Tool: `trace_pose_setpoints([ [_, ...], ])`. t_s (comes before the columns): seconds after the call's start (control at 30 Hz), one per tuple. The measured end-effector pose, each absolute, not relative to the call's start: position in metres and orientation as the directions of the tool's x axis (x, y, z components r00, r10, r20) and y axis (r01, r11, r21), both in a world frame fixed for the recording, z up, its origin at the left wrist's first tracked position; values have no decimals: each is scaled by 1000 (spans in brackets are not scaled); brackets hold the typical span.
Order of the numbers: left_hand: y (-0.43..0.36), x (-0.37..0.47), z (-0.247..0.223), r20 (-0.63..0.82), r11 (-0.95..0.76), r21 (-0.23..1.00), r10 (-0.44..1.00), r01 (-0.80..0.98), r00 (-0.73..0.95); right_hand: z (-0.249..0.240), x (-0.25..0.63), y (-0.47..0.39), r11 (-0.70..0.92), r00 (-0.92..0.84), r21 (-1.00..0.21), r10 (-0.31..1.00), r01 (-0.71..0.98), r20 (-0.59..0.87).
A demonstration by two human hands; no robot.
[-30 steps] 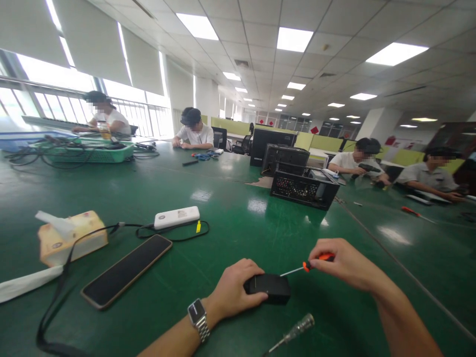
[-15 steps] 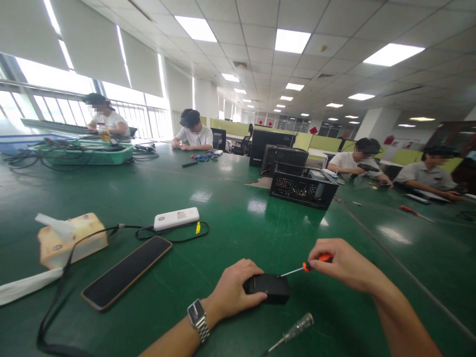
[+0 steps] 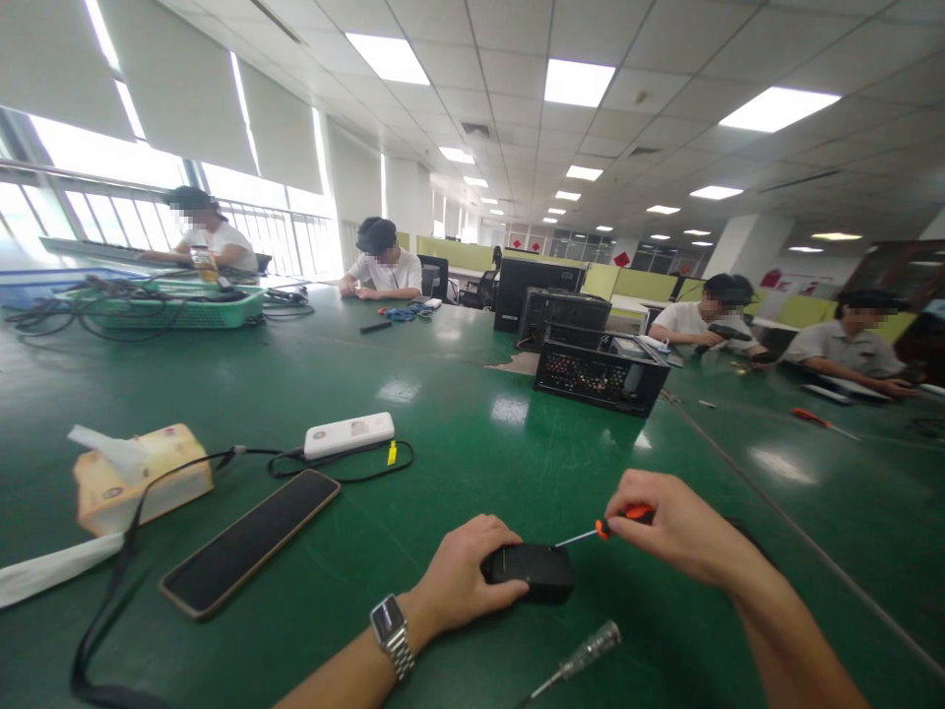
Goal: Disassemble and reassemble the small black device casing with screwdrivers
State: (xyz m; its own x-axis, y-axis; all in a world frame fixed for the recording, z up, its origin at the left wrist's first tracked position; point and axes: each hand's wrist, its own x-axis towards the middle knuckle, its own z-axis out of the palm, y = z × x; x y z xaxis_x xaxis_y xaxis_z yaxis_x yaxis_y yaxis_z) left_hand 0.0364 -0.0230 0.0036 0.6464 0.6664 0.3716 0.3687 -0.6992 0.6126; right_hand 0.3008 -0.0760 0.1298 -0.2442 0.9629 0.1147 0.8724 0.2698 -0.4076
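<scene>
A small black box-shaped device (image 3: 544, 573) rests on the green tabletop. My left hand (image 3: 472, 571), with a watch on its wrist, grips the device's left end between thumb and fingers. In my right hand (image 3: 657, 517) is a screwdriver (image 3: 601, 530) with an orange and black handle, pinched between thumb and fingers. Its shaft slants down leftward, and the tip meets the top far edge of the device; what lies under the tip is too small to make out. A second screwdriver (image 3: 591, 650) with a clear handle lies on the table in front of the device.
To the left lie a phone (image 3: 251, 542), a white power bank (image 3: 349, 435) with a black cable and a tissue pack (image 3: 148, 478). Black computer cases (image 3: 601, 369) stand further back. A green basket (image 3: 177, 307) holds cables. Several people sit around the table.
My right hand and the screwdriver have shifted slightly left, toward the device. The left hand and the device stay practically where they were.
</scene>
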Motion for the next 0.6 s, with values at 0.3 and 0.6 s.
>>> trace_pose_setpoints([
  [0.3, -22, 36, 2, 382, -701, 615, 665, 361, 641, 139, 282, -89, 367, -294, -496, 930, 787, 222],
  [0.6, -24, 36, 6, 368, -692, 618, 674, 373, 641, 125, 295, -77, 122, -43, -352, 974, 928, 224],
])
